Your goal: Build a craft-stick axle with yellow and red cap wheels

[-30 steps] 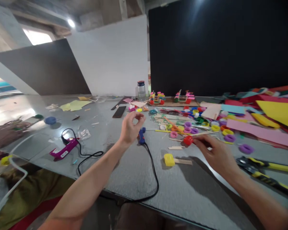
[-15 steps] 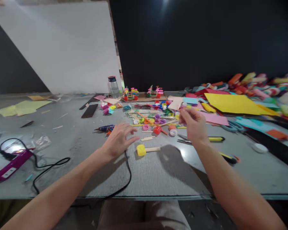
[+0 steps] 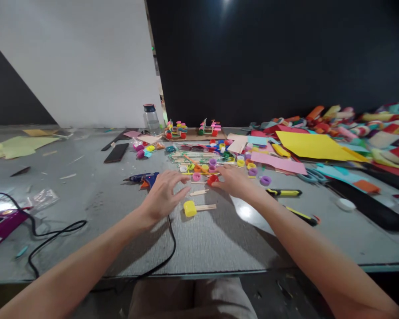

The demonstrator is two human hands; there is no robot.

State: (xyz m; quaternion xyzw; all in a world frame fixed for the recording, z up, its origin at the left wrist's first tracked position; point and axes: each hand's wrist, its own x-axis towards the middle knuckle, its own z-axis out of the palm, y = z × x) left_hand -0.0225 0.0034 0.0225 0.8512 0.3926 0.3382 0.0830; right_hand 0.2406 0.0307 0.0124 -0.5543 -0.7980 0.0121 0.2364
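Observation:
My left hand [image 3: 166,193] hovers beside the blue glue gun [image 3: 142,178], its fingers spread with nothing between them. The glue gun lies on the grey table, and its black cord runs toward the near edge. The thumb and forefinger of my right hand [image 3: 234,180] bracket a small red round piece [image 3: 213,180] on the table and seem to pinch it. The other fingers hide part of its right side. Between and nearer than both hands rests a yellow block-like piece [image 3: 189,208] with thin wooden sticks [image 3: 206,207] pointing right. Short stick pieces [image 3: 198,192] lie behind it.
Colored rings and thin sticks [image 3: 199,157] spread behind my hands. Two small colorful models [image 3: 209,127] and a bottle [image 3: 151,118] stand at the back. Yellow-handled tools [image 3: 285,192], scissors [image 3: 312,175] and paper sheets [image 3: 319,145] lie to the right. A purple power strip [image 3: 9,223] sits left.
The view has turned right. My right hand set the red piece down, rose away from it, then came back down to it. My left hand lowered beside the glue gun and stayed there.

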